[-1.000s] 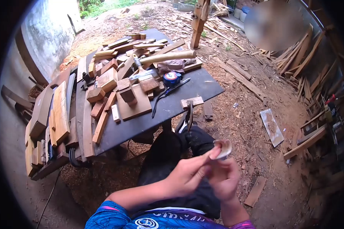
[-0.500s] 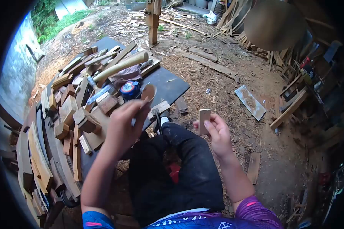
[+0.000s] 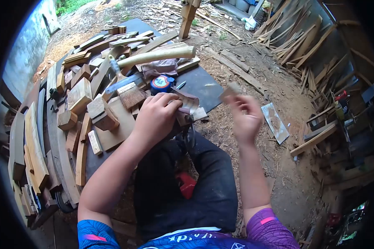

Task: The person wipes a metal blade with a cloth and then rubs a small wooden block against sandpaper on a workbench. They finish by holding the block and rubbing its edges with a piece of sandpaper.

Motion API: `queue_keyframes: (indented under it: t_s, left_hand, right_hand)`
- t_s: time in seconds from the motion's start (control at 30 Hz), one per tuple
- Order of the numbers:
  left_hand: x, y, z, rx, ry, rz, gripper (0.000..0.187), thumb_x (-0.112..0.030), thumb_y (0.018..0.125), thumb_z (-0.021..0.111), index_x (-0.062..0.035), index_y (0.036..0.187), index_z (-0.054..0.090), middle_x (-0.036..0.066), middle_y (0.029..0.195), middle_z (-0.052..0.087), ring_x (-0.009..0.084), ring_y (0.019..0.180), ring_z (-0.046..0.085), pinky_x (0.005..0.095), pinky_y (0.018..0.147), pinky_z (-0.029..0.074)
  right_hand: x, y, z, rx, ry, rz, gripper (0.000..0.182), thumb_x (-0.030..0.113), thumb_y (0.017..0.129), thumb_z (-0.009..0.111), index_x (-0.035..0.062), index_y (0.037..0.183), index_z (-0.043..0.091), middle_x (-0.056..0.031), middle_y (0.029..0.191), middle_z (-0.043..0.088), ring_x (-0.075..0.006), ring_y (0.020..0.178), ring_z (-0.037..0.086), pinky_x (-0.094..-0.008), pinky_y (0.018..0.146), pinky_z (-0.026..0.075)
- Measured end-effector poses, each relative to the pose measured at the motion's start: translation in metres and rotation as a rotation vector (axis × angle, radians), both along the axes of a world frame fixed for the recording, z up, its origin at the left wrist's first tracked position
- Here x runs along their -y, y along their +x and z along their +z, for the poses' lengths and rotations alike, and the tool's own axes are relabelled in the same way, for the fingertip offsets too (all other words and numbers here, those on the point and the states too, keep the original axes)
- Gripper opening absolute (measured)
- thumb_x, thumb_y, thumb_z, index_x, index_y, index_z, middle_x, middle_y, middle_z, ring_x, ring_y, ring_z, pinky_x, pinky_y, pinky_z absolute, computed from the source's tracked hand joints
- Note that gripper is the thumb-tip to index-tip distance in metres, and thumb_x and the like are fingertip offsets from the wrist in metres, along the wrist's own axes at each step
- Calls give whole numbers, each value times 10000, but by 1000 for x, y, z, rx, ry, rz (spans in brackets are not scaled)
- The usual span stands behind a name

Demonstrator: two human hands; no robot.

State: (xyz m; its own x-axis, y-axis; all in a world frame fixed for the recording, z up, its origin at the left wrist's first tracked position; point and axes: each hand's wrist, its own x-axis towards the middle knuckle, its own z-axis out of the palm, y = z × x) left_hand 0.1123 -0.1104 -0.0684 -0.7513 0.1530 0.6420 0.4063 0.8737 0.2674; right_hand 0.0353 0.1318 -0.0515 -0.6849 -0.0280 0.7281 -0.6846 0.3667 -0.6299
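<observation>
My left hand (image 3: pixel 158 114) is closed on a curled piece of sandpaper (image 3: pixel 189 102), at the near right part of the dark table (image 3: pixel 201 85). Just behind it lies a blue tape measure (image 3: pixel 161 84), with a wide brush (image 3: pixel 131 94) to its left. Out over the ground, my right hand (image 3: pixel 246 114) grips a small flat wood piece (image 3: pixel 230 91), both somewhat blurred by motion. A wooden mallet handle (image 3: pixel 158 57) rests across the pile behind the tape measure.
Wood blocks (image 3: pixel 79 96) and curved strips (image 3: pixel 36 145) crowd the table's left side. A wooden post (image 3: pixel 188 20) stands beyond it. A whitish board (image 3: pixel 275 123) lies on the ground at right, near stacked scrap wood (image 3: pixel 305 41).
The view has shifted, with the table further right. My left hand has lowered toward the tabletop with the sandpaper. My right hand has risen with the wood piece, which is now tilted.
</observation>
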Motion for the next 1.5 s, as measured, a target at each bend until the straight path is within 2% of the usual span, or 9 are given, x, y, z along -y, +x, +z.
queue_keyframes:
  t_s: [0.07,0.5,0.63,0.77,0.93,1.07,1.2,1.4,1.5]
  left_hand:
    - [-1,0,-3,-9,18,28,222,-69,818,704,-73,1040,696,67,1102,682,279,1042,654,410,867,511]
    - [-4,-7,-10,-27,-15,80,256,-66,763,678,-68,1018,679,71,1105,668,269,1055,639,416,873,493]
    - [-6,-5,-10,-20,-8,95,249,-79,752,672,-72,1000,686,61,1101,667,248,1070,633,391,873,480]
    - [-7,-5,-15,-18,54,95,239,-101,754,695,-80,992,695,46,1085,668,237,1079,630,394,894,468]
    - [-7,-5,-16,18,67,97,218,-108,791,690,-79,1006,694,62,1078,667,246,1077,628,396,913,453]
    - [-5,-9,-40,98,584,-180,289,-137,817,662,-129,1105,674,85,1127,671,276,1079,637,416,946,454]
    - [-3,-8,-39,-69,270,-43,279,-161,839,660,-127,1116,673,97,1141,660,262,1090,641,405,955,470]
    - [1,-8,-22,13,54,-12,312,-138,876,651,-73,1181,626,119,1217,621,246,1139,618,362,936,508]
    - [5,-5,-14,49,68,-23,296,-143,874,645,-79,1164,636,111,1194,631,249,1126,624,369,935,501]
  right_hand:
    - [5,-5,-29,343,50,-5,157,119,828,834,39,885,712,-10,798,680,-64,650,550,-225,562,400]
    - [-7,-19,-3,76,-178,-89,190,162,889,795,29,848,666,33,741,628,-31,616,493,-205,554,384]
    - [-7,-35,-33,225,168,-65,204,162,879,803,18,869,659,28,745,624,-40,605,487,-207,561,396]
    - [8,-7,8,345,69,-15,148,117,893,781,7,919,685,10,807,656,-38,647,534,-204,582,426]
    - [80,43,34,283,21,485,225,25,859,774,-38,1063,700,-82,906,729,-109,794,683,-259,688,544]
    - [128,55,46,201,262,577,253,91,798,791,-8,1019,718,-169,868,723,-250,763,729,-328,689,565]
    - [160,50,41,152,267,644,262,82,815,775,7,1058,715,-141,842,742,-197,754,736,-312,702,567]
    - [181,60,32,52,674,498,291,128,837,723,40,1112,689,-141,882,750,-333,797,731,-412,728,575]
    - [161,57,37,1,510,634,277,124,848,728,46,1113,707,-131,927,755,-314,825,737,-382,739,573]
